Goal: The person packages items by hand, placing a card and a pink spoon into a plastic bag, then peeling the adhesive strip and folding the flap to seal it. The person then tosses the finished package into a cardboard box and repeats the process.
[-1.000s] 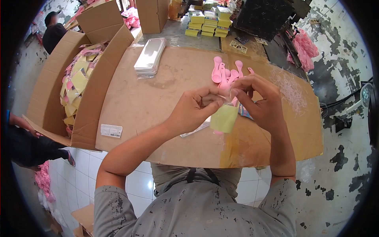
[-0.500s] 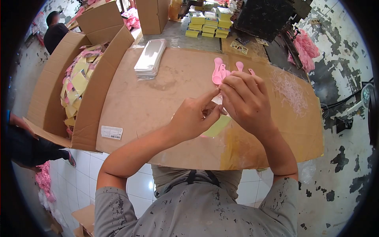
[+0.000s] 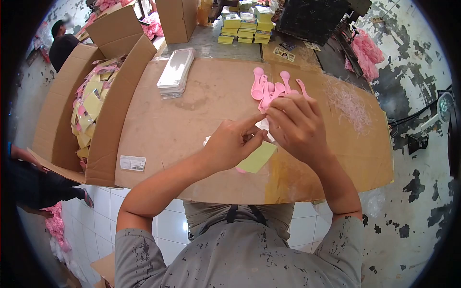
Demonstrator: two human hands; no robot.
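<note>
My left hand [image 3: 235,144] is closed, thumb and index finger pinched together. A pale yellow-green card [image 3: 260,157] hangs from under its fingertips, with a small bit of pink [image 3: 241,170] showing at the lower edge. Whether clear plastic surrounds the card, I cannot tell. Close beside it, my right hand [image 3: 300,125] has its fingers bunched in a pinch near the left index fingertip; what lies between them is hidden. Several pink measuring spoons [image 3: 258,89] lie just beyond the right hand, partly covered by it. Something whitish [image 3: 262,125] shows between the hands.
A stack of clear plastic sleeves [image 3: 175,72] lies at the back left. Left of the table stands an open carton [image 3: 108,120] of packed yellow and pink items. Thin plastic strips [image 3: 348,105] lie at right, yellow card stacks [image 3: 245,26] behind. A person [image 3: 65,43] is at far left.
The yellow-green card has tilted and shows more of its face below my left hand. My right hand has shifted slightly, uncovering more pink spoons. The whole view has shifted a little.
</note>
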